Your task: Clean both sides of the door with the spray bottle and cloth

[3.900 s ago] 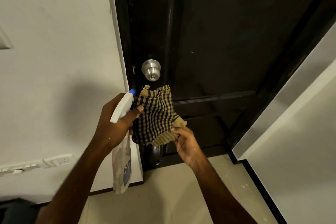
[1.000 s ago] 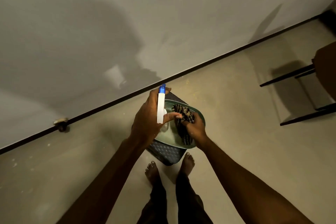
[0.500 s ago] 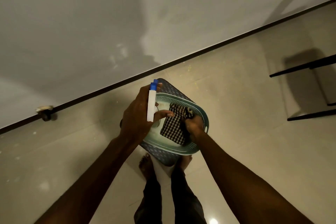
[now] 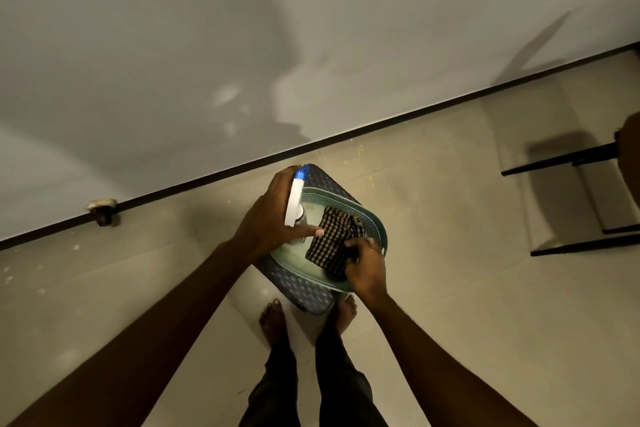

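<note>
**Two closed grips, door out of view**

Fingers of the left hand (image 4: 270, 218) were wrapped fully round the neck of the spray bottle (image 4: 294, 199). Its blue nozzle pointed toward 12 o'clock, and the thumb reached out to the near edge of the checked cloth (image 4: 329, 243). The right hand (image 4: 367, 269) was curled over the cloth's 5 o'clock corner and pinched it. The cloth lay in the 3 o'clock half of a teal basin (image 4: 372, 220), and the bottle stood at the basin's 9 o'clock side. The basin rested on a dark patterned stool (image 4: 296, 282), directly ahead of the person's bare feet. A door stop (image 4: 102, 210) sat at the wall's foot, toward 9 o'clock of the frame, and chair legs (image 4: 571, 163) stood toward 3 o'clock. The door itself did not appear. Whether cleaning was finished could not be told.

Likely hazards, by judgement:
- The bottle could topple if released upright on the basin's sloping wall.
- Downward pressure from both hands near one rim could tilt the basin on the stool.
- Any spilled liquid would wet the smooth tiles beside the bare feet.
</note>
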`<state>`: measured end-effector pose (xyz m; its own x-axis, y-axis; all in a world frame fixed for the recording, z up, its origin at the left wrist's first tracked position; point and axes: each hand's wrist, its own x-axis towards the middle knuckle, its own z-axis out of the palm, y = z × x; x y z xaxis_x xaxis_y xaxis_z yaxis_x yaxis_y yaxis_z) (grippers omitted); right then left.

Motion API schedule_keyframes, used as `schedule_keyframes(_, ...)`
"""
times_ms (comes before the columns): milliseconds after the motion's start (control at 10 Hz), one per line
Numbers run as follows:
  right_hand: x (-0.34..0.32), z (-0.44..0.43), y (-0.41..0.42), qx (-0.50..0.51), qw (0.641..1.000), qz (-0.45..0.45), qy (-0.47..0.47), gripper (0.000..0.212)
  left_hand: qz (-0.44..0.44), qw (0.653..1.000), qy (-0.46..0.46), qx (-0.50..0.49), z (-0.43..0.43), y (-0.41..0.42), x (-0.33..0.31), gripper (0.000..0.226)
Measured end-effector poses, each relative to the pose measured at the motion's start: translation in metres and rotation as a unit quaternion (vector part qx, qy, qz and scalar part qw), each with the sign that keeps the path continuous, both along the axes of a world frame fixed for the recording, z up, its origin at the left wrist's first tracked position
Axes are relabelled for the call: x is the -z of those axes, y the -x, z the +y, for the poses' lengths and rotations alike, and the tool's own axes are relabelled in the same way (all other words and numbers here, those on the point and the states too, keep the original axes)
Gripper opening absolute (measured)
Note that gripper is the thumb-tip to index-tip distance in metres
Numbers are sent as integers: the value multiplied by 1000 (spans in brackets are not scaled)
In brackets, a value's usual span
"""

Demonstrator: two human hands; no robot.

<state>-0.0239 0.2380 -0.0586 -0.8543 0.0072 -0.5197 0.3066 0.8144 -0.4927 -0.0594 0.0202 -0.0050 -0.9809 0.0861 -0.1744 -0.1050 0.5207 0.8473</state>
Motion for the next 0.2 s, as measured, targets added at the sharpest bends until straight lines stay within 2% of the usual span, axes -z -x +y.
schedule_keyframes(100, -22, -3, 0, 19, 999, 30, 22, 35, -23, 999, 30, 2, -7, -8, -12, 119)
schedule_keyframes(200, -40, -8, 2, 32, 996, 66, 41, 28, -26, 998, 63, -11, -14, -21, -16, 103)
